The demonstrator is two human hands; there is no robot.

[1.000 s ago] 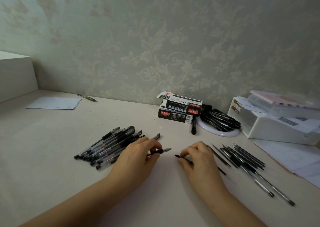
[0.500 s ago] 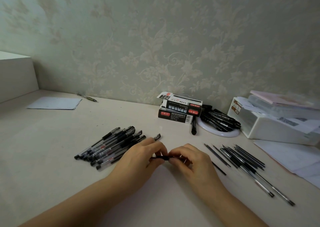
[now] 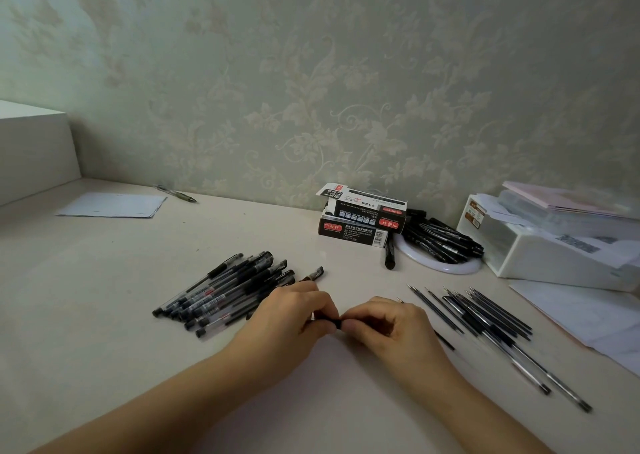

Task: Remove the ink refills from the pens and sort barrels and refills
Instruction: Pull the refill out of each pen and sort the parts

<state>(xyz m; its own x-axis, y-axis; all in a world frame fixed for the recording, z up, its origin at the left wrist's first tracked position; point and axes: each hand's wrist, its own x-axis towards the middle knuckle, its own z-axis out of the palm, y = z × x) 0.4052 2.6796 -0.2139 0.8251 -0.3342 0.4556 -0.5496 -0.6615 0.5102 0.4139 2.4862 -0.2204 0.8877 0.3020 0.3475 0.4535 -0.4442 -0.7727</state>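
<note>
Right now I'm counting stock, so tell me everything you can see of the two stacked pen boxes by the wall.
The pen boxes are two flat cardboard cartons, black with white panels, red labels and a barcode. They lie stacked on the table near the wall; the upper one sits askew with its left end flap open. A loose black pen lies against the lower box. No hand touches them.

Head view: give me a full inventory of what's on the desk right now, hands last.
pens: a pile, black and clear, left of the hands
refills: a spread, dark, right of the hands
pen boxes: two, black and white, stacked by the wall
black pens on white plate: a heap, right of the boxes
white box: one, far right
paper: white, far left
lone pen: one, by the wall
left hand, right hand: pinching one dark pen part between them
</note>
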